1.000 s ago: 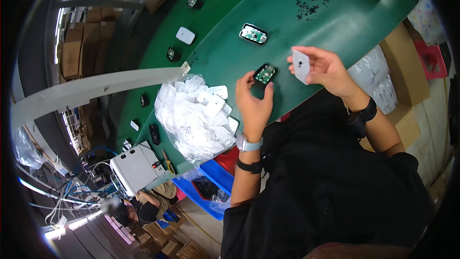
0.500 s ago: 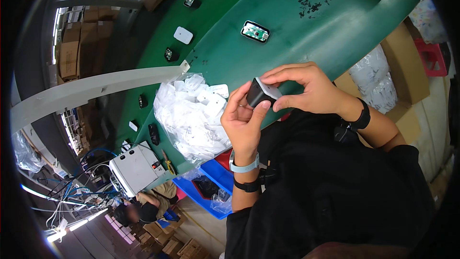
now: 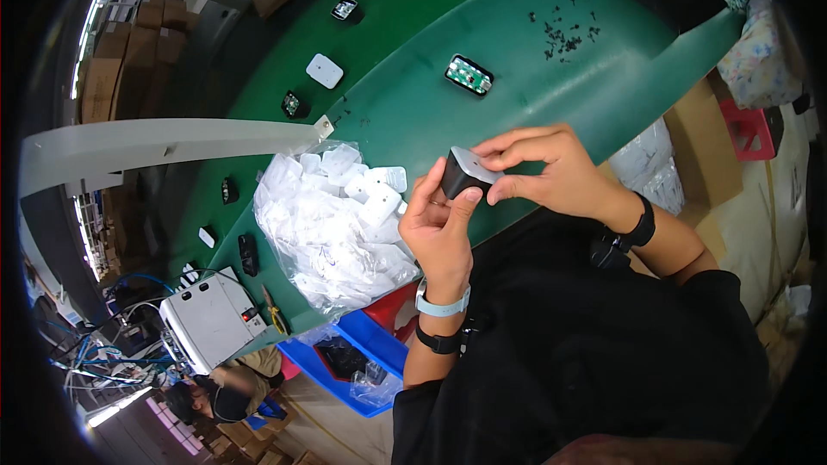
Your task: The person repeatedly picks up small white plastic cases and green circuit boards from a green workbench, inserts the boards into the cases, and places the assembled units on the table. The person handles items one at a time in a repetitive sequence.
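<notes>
Between my two hands is a small black plastic case with a light grey-white cover [image 3: 471, 169] on its top face. My left hand [image 3: 441, 226] is closed round its black side, thumb near the lower edge. My right hand [image 3: 551, 168] pinches the cover's right side, fingertips on the far edge and thumb at the near corner. Beyond them an open black case with a green circuit board [image 3: 469, 75] lies on the green work surface [image 3: 413, 112]. Left of my hands is a clear plastic bag full of white covers [image 3: 336, 224].
Many small black screws [image 3: 564, 39] lie scattered at the far right. More cases and a white cover [image 3: 325, 71] rest on the green strip beyond. A white machine [image 3: 213, 319], pliers [image 3: 275, 310] and a blue bin [image 3: 353, 362] are at the lower left. Another person [image 3: 228, 392] sits farther off.
The view has shifted slightly, so the bench things appear displaced. In my hands the case has tilted a little, showing more of its light cover. Both hands keep their hold.
</notes>
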### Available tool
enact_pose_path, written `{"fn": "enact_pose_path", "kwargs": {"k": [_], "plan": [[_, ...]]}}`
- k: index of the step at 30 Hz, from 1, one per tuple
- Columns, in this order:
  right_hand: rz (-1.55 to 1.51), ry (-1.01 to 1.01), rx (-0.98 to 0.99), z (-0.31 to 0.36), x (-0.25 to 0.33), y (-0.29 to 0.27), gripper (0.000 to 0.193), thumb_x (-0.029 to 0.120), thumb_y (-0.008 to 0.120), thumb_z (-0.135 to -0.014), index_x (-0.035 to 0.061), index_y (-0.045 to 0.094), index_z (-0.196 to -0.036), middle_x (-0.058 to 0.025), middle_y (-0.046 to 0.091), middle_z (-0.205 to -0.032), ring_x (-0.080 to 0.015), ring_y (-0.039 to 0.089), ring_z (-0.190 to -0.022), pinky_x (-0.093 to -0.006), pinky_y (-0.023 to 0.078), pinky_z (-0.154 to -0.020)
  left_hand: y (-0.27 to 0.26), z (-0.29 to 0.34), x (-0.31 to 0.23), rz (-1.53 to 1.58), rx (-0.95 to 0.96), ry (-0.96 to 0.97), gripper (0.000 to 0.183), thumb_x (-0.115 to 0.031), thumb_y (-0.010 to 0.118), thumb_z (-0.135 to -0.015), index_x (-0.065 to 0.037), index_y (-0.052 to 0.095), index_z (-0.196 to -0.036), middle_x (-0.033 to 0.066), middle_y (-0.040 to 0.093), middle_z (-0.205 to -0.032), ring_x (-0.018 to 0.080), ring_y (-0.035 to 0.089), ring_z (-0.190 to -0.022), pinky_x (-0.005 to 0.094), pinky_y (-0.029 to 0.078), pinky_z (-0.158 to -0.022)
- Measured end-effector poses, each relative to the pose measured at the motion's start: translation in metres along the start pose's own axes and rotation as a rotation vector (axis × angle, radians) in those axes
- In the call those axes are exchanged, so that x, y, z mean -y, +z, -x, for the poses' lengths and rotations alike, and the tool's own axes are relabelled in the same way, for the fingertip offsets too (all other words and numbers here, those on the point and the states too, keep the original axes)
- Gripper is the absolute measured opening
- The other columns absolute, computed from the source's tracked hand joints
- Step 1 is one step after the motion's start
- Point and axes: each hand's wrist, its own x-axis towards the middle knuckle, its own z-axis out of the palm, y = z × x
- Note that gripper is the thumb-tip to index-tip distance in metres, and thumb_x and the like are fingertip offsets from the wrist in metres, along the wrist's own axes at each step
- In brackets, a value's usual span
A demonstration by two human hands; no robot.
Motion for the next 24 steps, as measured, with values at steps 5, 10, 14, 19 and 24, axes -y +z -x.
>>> {"fn": "enact_pose_path", "kwargs": {"k": [5,10,14,19,24], "plan": [[-0.050,0.002,0.080,-0.021,-0.002,0.006,0.029,0.006,0.084,-0.076,-0.0040,0.072,-0.100,-0.0159,0.072,-0.113,-0.0227,0.071,-0.099,-0.0334,0.055,-0.087,-0.009,-0.010,-0.003,0.085,-0.037,0.034,0.049,0.010,0.070,-0.085,0.007,0.056,-0.132,0.0130,0.059,-0.123,0.0207,0.061,-0.115,0.0311,0.051,-0.097],[0.225,0.000,0.053,-0.099,-0.028,-0.004,0.023,0.012,0.082,-0.079,0.0004,0.073,-0.097,-0.0116,0.074,-0.099,-0.0175,0.068,-0.085,-0.0319,0.054,-0.079,-0.037,-0.044,-0.002,-0.455,-0.186,0.214,0.047,-0.001,0.071,-0.087,0.007,0.055,-0.130,0.0204,0.059,-0.132,0.0299,0.056,-0.123,0.0395,0.044,-0.105],[0.678,0.015,-0.087,-0.205,-0.098,-0.044,0.032,0.023,0.081,-0.076,0.0025,0.075,-0.101,-0.0155,0.073,-0.090,-0.0273,0.069,-0.078,-0.0351,0.054,-0.074,-0.090,-0.036,-0.026,-1.228,-0.119,0.415,0.033,-0.004,0.072,-0.079,0.002,0.063,-0.110,0.0180,0.062,-0.111,0.0385,0.056,-0.107,0.0455,0.044,-0.095],[0.856,-0.013,0.005,-0.248,-0.142,-0.061,0.037,0.027,0.080,-0.078,0.0042,0.074,-0.106,-0.0178,0.072,-0.098,-0.0322,0.069,-0.090,-0.0398,0.054,-0.081,-0.114,-0.028,-0.037,-1.445,0.081,0.362,0.039,-0.005,0.075,-0.073,-0.001,0.064,-0.110,0.0172,0.062,-0.111,0.0381,0.053,-0.112,0.0467,0.042,-0.096],[0.772,-0.209,0.012,-0.229,-0.129,-0.087,0.047,0.033,0.078,-0.082,0.0060,0.069,-0.120,-0.0178,0.068,-0.119,-0.0300,0.068,-0.100,-0.0381,0.053,-0.089,-0.108,-0.030,-0.032,-1.621,0.144,0.286,0.045,-0.009,0.078,-0.070,-0.004,0.064,-0.112,0.0144,0.063,-0.111,0.0382,0.051,-0.115,0.0486,0.038,-0.099]]}}
